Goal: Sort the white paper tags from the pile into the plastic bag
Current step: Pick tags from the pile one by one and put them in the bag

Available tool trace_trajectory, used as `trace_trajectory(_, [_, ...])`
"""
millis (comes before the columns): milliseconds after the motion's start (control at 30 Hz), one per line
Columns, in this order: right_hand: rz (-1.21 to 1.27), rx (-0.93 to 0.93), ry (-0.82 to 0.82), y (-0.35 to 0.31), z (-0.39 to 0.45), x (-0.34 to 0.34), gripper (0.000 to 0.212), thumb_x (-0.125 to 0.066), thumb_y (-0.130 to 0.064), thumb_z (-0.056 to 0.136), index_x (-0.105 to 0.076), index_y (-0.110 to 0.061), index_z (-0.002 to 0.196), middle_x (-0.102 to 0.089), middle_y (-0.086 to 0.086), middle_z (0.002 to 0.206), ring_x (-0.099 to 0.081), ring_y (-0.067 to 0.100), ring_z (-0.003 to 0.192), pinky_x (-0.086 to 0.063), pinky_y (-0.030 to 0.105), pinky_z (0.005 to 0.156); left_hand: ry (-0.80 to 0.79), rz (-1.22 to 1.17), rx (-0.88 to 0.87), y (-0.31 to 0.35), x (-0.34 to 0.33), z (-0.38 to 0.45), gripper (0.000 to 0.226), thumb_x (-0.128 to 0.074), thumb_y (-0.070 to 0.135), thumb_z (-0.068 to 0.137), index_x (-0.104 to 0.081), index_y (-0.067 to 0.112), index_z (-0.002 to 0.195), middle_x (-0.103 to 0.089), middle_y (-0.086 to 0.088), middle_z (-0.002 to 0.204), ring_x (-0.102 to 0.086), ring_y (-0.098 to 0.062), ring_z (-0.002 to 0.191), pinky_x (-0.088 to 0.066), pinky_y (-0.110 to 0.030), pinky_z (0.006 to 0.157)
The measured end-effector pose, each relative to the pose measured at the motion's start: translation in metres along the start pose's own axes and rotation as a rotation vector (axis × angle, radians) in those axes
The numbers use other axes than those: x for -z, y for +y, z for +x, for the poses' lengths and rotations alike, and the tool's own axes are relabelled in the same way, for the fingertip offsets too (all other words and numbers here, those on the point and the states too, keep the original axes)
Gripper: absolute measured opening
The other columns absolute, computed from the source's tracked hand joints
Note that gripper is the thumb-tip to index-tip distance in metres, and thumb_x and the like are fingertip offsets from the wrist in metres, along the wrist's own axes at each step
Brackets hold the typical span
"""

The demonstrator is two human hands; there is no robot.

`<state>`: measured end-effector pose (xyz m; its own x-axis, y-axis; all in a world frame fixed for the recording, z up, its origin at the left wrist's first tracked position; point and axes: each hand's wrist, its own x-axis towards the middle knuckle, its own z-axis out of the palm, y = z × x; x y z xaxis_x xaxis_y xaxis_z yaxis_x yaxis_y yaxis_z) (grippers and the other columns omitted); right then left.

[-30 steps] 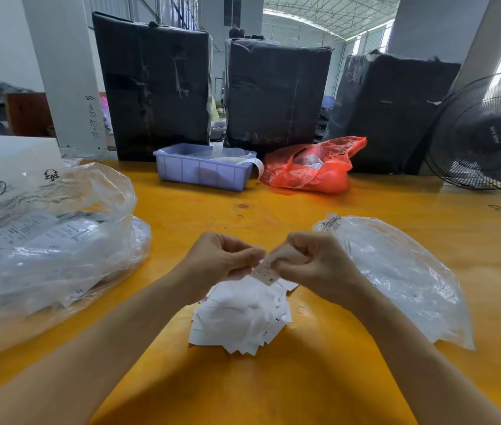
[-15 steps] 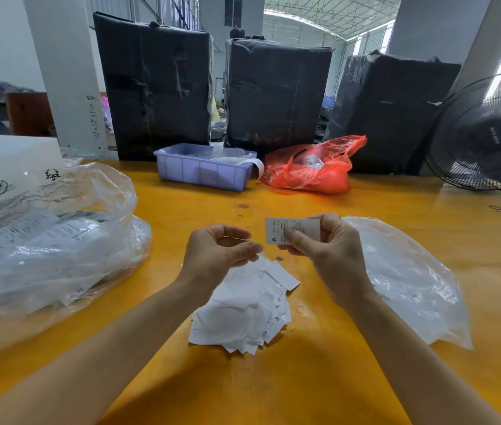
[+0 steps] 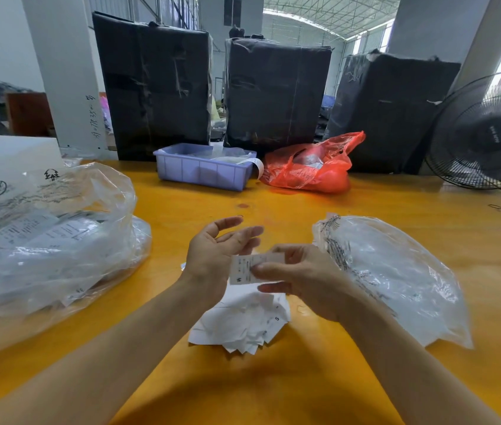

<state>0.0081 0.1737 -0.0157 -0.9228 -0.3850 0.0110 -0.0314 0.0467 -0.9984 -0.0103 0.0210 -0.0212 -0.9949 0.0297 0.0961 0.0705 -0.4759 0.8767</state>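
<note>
A pile of white paper tags (image 3: 243,323) lies on the yellow table (image 3: 273,388), partly hidden under my hands. My right hand (image 3: 301,280) pinches one white tag (image 3: 243,269) marked with an M, held just above the pile. Beside it, my left hand (image 3: 218,256) is raised palm-up with relaxed fingers, and the tag's left end lies against its palm. A clear plastic bag (image 3: 396,277) with printed text lies flat just right of my right hand.
A big clear bag (image 3: 43,240) stuffed with printed labels sits at the left. At the back stand a lilac plastic bin (image 3: 203,170), a red plastic bag (image 3: 310,167), three black wrapped bales (image 3: 273,93) and a floor fan (image 3: 488,133) at the right edge.
My right hand has brought the tag down and leftward onto my left palm. My left hand has gone from curled fingers to an open, palm-up pose.
</note>
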Motion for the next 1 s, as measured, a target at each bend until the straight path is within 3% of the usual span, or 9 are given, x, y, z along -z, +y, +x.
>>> trace_trajectory(67, [-0.086, 0.055, 0.088, 0.002, 0.002, -0.006, 0.010, -0.074, -0.005, 0.076, -0.064, -0.003, 0.074, -0.071, 0.013, 0.081, -0.069, 0.018, 0.077, -0.057, 0.024, 0.070, 0.014, -0.090, -0.003, -0.001, 0.000, 0.000, 0.024, -0.061, -0.001, 0.083, -0.052, 0.008, 0.103, -0.074, -0.008, 0.077, -0.071, -0.015, 0.067, -0.057, -0.024, 0.060])
trace_trajectory(167, [-0.090, 0.138, 0.262, 0.001, 0.004, -0.003, 0.021, -0.068, 0.002, 0.080, -0.055, -0.004, 0.066, -0.070, 0.015, 0.079, -0.070, 0.019, 0.069, -0.056, 0.022, 0.063, 0.045, -0.105, -0.028, 0.000, 0.003, 0.002, 0.025, -0.055, -0.010, 0.086, -0.048, 0.008, 0.102, -0.073, -0.010, 0.077, -0.072, -0.018, 0.069, -0.057, -0.024, 0.059])
trace_trajectory(333, [-0.216, 0.276, 0.470, -0.003, 0.002, 0.010, 0.026, -0.068, 0.004, 0.080, -0.052, -0.007, 0.062, -0.068, 0.012, 0.074, -0.068, 0.022, 0.070, -0.054, 0.043, 0.070, 0.030, 0.099, 0.014, -0.001, 0.005, 0.003, 0.039, -0.060, -0.019, 0.079, -0.050, 0.010, 0.103, -0.064, -0.013, 0.094, -0.070, -0.019, 0.076, -0.057, -0.022, 0.063])
trace_trajectory(433, [-0.388, 0.329, 0.429, -0.006, 0.001, 0.014, 0.023, -0.070, 0.001, 0.078, -0.054, -0.006, 0.063, -0.062, 0.012, 0.065, -0.056, 0.012, 0.057, -0.045, 0.028, 0.050, -0.168, 0.330, 0.098, 0.004, 0.010, 0.003, 0.051, -0.068, -0.012, 0.076, -0.051, 0.015, 0.116, -0.064, -0.011, 0.105, -0.069, -0.020, 0.085, -0.055, -0.025, 0.066])
trace_trajectory(567, [-0.555, 0.352, 0.284, -0.006, -0.002, 0.012, 0.022, -0.071, 0.001, 0.076, -0.058, -0.012, 0.063, -0.056, -0.009, 0.054, -0.041, 0.004, 0.045, -0.031, 0.021, 0.041, -0.346, 0.686, -0.006, 0.009, 0.011, 0.001, 0.061, -0.083, 0.001, 0.063, -0.058, 0.016, 0.117, -0.068, -0.008, 0.098, -0.069, -0.013, 0.076, -0.056, -0.024, 0.066])
trace_trajectory(667, [-0.533, 0.381, 0.323, -0.005, 0.000, 0.008, 0.028, -0.070, 0.003, 0.075, -0.055, -0.015, 0.059, -0.048, -0.012, 0.049, -0.038, 0.002, 0.043, -0.029, 0.020, 0.040, -0.334, 0.679, -0.032, 0.007, 0.009, -0.001, 0.027, -0.079, -0.004, 0.067, -0.071, 0.007, 0.091, -0.069, -0.011, 0.074, -0.063, -0.014, 0.062, -0.052, -0.021, 0.059])
trace_trajectory(767, [-0.396, 0.424, 0.473, -0.008, 0.001, 0.010, 0.021, -0.069, 0.000, 0.079, -0.056, -0.008, 0.065, -0.066, -0.001, 0.064, -0.064, 0.013, 0.053, -0.048, 0.031, 0.048, -0.247, 0.642, 0.010, 0.004, 0.012, 0.000, 0.010, -0.080, 0.008, 0.069, -0.075, 0.012, 0.077, -0.071, -0.013, 0.073, -0.061, -0.013, 0.063, -0.050, -0.022, 0.060])
trace_trajectory(867, [-0.213, 0.451, 0.553, -0.011, -0.001, 0.013, 0.013, -0.066, -0.002, 0.084, -0.056, -0.005, 0.076, -0.071, 0.007, 0.079, -0.072, 0.019, 0.064, -0.057, 0.025, 0.058, -0.173, 0.498, 0.089, 0.004, 0.013, 0.002, 0.022, -0.079, 0.020, 0.063, -0.074, 0.008, 0.080, -0.072, -0.004, 0.070, -0.063, -0.009, 0.059, -0.051, -0.019, 0.059])
trace_trajectory(1000, [-0.119, 0.464, 0.548, -0.012, -0.002, 0.010, 0.013, -0.065, 0.000, 0.085, -0.058, -0.011, 0.087, -0.069, 0.010, 0.084, -0.071, 0.020, 0.064, -0.056, 0.021, 0.059, -0.089, 0.347, 0.151, 0.006, 0.012, 0.001, 0.035, -0.077, 0.024, 0.058, -0.071, 0.006, 0.086, -0.074, -0.003, 0.077, -0.065, -0.006, 0.060, -0.050, -0.014, 0.055])
